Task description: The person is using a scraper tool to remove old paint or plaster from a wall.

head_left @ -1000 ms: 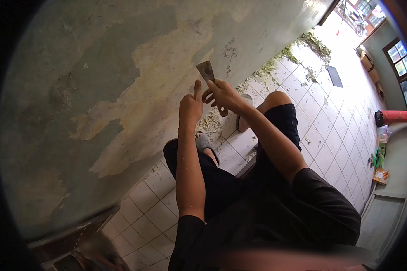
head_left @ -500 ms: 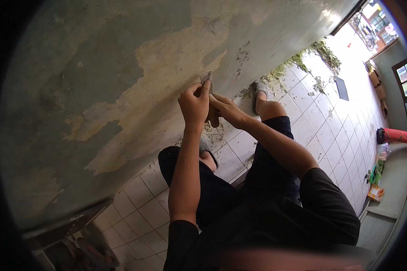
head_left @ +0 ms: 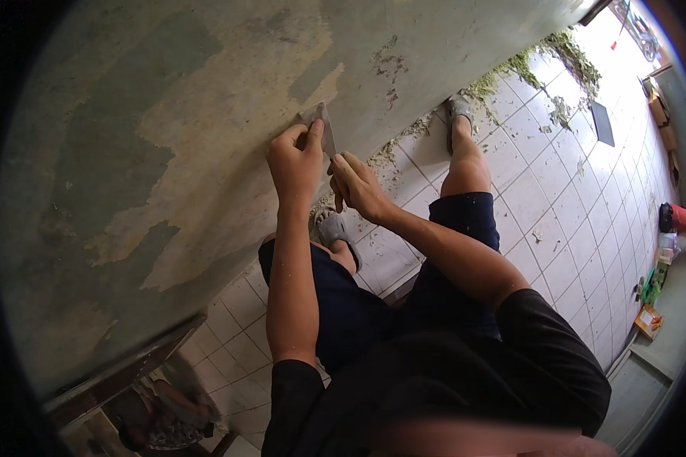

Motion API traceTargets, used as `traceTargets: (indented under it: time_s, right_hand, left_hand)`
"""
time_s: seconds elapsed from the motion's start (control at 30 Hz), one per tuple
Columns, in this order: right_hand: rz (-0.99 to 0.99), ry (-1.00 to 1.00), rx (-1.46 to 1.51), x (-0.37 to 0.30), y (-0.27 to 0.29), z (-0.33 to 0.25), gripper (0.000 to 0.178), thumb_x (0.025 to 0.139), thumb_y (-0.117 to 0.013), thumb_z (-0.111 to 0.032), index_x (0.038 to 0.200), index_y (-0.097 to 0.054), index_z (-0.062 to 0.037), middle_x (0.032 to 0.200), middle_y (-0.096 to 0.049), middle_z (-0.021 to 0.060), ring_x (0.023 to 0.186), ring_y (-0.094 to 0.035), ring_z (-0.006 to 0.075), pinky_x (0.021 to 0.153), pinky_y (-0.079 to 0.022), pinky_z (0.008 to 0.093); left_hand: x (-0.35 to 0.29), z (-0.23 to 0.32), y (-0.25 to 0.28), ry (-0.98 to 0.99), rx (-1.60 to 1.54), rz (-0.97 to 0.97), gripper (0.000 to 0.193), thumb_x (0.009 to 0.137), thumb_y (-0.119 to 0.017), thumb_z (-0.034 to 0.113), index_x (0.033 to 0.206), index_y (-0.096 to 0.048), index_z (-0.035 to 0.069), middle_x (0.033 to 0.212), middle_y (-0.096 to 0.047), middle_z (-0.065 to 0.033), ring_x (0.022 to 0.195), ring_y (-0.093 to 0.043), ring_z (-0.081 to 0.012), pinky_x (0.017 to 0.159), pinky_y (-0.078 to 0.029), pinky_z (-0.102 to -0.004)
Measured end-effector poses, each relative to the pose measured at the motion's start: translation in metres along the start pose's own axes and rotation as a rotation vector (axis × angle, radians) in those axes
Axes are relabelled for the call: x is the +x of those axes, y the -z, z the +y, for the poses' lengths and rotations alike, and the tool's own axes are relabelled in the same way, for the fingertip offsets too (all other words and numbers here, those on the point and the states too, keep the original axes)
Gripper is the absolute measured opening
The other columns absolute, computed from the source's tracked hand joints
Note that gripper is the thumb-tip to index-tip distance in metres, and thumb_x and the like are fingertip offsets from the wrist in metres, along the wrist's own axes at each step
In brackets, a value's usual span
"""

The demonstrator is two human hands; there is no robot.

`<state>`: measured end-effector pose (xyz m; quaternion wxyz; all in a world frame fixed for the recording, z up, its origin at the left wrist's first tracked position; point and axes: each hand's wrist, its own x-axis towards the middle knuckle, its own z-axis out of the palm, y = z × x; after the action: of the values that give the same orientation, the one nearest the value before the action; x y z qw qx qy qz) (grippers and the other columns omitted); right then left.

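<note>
Nearest: the wearer's dark shirt (head_left: 442, 373), both bare forearms reaching up and forward, navy shorts (head_left: 465, 225) below.

Hands close together on one tool. Left hand (head_left: 294, 167) pinches the blade, thumb laid flat on its upper face. Right hand (head_left: 363, 190) sits just below, apparently curled about the handle end, which it mostly hides. Scraper (head_left: 328, 140) lies at the wall (head_left: 122, 129), its broad edge by the border between the pale bare patch (head_left: 206, 114) and grey-green paint. Whether the edge bites cannot be told.

Change: a second ago only the right hand had the scraper, blade in clear view, left hand off it. Half a second ago the left fingers were at the blade; that two-handed hold remains. Reads as a move from readying the tool to working it, with the left hand likely adding pressure and guidance. The farther leg is also stretched out more, foot nearer the wall base; probably a wider brace.

Beyond: grey sandals (head_left: 341, 231) on white tiles (head_left: 526, 183), flakes strewn along the wall foot. Farther out, a greenish debris heap (head_left: 575, 65), a dark flat sheet (head_left: 603, 123), a red cylinder (head_left: 681, 219) at the right rim.
</note>
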<state>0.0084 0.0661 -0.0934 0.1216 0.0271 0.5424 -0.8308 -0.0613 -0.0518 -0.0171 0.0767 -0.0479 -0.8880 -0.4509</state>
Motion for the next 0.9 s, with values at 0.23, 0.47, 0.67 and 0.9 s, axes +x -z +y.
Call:
traceTargets:
  time_s: [0.23, 0.47, 0.67, 0.9]
  right_hand:
    - [0.084, 0.136, -0.242, -0.003, -0.004, 0.001, 0.044, 0.109, -0.047, -0.045, 0.098, -0.057, -0.0029, 0.07, -0.061, 0.0047, 0.059, -0.053, 0.0134, 0.058, -0.042, 0.0309]
    - [0.074, 0.135, -0.08, -0.003, -0.001, 0.012, 0.045, 0.109, -0.049, -0.043, 0.094, -0.059, -0.0024, 0.066, -0.06, 0.0044, 0.06, -0.053, 0.011, 0.057, -0.042, 0.0292]
    - [0.057, 0.107, -0.032, -0.01, -0.012, 0.013, 0.043, 0.111, -0.047, -0.04, 0.089, -0.054, -0.0039, 0.064, -0.052, 0.002, 0.058, -0.049, 0.0094, 0.053, -0.039, 0.0289]
    - [0.128, 0.146, -0.149, -0.004, -0.015, 0.019, 0.047, 0.113, -0.042, -0.04, 0.086, -0.05, -0.0028, 0.065, -0.048, -0.0001, 0.057, -0.045, 0.0101, 0.052, -0.039, 0.0304]
  left_hand:
    - [-0.001, 0.01, -0.009, -0.04, 0.015, 0.096, 0.045, 0.101, -0.065, 0.032, 0.075, -0.06, -0.004, 0.06, -0.059, -0.0162, 0.053, -0.057, -0.0292, 0.057, -0.044, -0.0424]
    - [-0.006, 0.013, -0.015, -0.134, 0.065, 0.181, 0.046, 0.103, -0.061, 0.033, 0.075, -0.058, -0.003, 0.062, -0.06, -0.0187, 0.056, -0.062, -0.0358, 0.057, -0.046, -0.0445]
    - [-0.011, 0.002, -0.016, -0.135, 0.037, 0.216, 0.044, 0.103, -0.061, 0.031, 0.074, -0.059, -0.002, 0.061, -0.06, -0.0186, 0.055, -0.061, -0.0377, 0.055, -0.046, -0.0447]
    - [-0.012, -0.005, -0.018, -0.158, 0.063, 0.212, 0.046, 0.106, -0.058, 0.034, 0.076, -0.059, -0.001, 0.059, -0.057, -0.0123, 0.051, -0.054, -0.0239, 0.054, -0.042, -0.0404]
